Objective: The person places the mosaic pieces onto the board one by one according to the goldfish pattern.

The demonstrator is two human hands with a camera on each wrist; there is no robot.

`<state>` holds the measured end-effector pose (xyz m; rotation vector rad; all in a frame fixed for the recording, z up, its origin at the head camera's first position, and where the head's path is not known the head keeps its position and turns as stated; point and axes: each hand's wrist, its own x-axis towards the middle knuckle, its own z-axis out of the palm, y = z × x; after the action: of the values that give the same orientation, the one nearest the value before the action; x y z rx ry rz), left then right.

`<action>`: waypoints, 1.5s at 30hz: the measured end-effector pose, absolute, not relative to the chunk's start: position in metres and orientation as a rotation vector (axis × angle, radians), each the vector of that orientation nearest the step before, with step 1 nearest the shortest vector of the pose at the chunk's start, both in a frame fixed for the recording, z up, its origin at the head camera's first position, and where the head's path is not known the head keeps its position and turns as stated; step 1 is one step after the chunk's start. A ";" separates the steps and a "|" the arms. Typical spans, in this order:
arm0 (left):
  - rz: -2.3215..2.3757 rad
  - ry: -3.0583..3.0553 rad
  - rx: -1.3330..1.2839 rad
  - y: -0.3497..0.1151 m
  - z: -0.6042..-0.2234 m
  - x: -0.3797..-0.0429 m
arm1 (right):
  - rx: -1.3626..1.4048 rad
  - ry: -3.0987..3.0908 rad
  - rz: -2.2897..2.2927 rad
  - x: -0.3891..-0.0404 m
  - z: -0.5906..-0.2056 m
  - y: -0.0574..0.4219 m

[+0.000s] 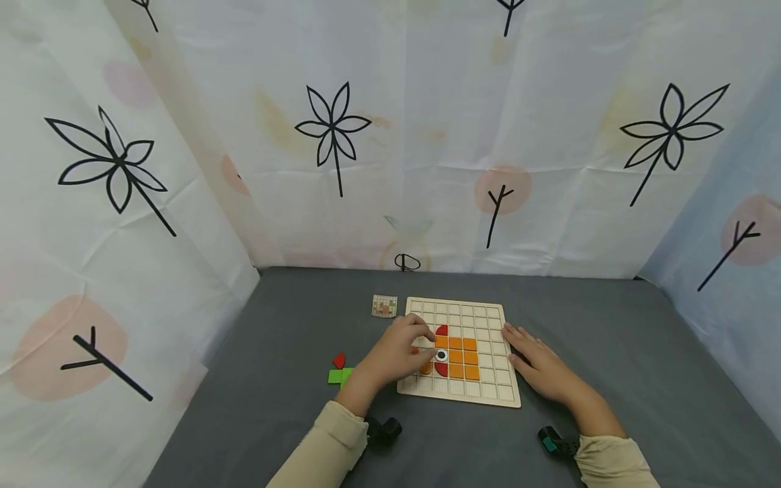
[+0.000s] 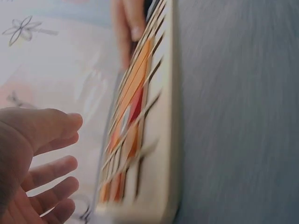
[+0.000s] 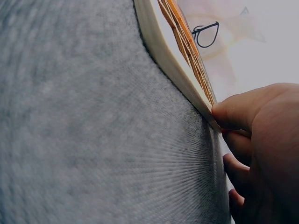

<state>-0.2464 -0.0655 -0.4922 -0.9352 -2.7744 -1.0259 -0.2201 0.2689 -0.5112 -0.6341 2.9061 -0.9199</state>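
A pale wooden grid board (image 1: 488, 391) lies on the grey table, holding several orange square tiles (image 1: 470, 356) that form a block. Beside that block sit a white round piece with a black centre (image 1: 441, 355) and red curved pieces (image 1: 442, 330) above and below it. My left hand (image 1: 396, 349) hovers over the board's left part and hides some of its pieces; in the left wrist view its fingers are spread, with nothing between them. My right hand (image 1: 543, 366) rests along the board's right edge, thumb and fingertips touching the rim in the right wrist view.
Left of the board lie a green piece (image 1: 335, 377) and a red piece (image 1: 339, 360), near my left forearm. A small patterned card (image 1: 384, 306) is by the board's far left corner. Printed curtains (image 1: 427, 149) stand behind the table and along both sides.
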 end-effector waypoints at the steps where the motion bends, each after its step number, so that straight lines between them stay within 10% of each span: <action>1: -1.037 -2.772 -0.914 -0.074 -0.491 -0.248 | -0.631 2.905 -0.919 -0.220 -0.511 0.269; 20: -1.103 -2.920 -0.466 -0.212 -0.492 -0.234 | -0.602 2.916 -0.929 -0.219 -0.511 0.268; 45: -1.094 -3.007 -0.511 -0.222 -0.497 -0.227 | -0.607 2.910 -0.941 -0.221 -0.512 0.268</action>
<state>-0.2270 -0.2223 -0.4969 -0.5109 -3.0067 -1.0936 -0.2208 0.2679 -0.5121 -0.6075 2.9099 -0.9407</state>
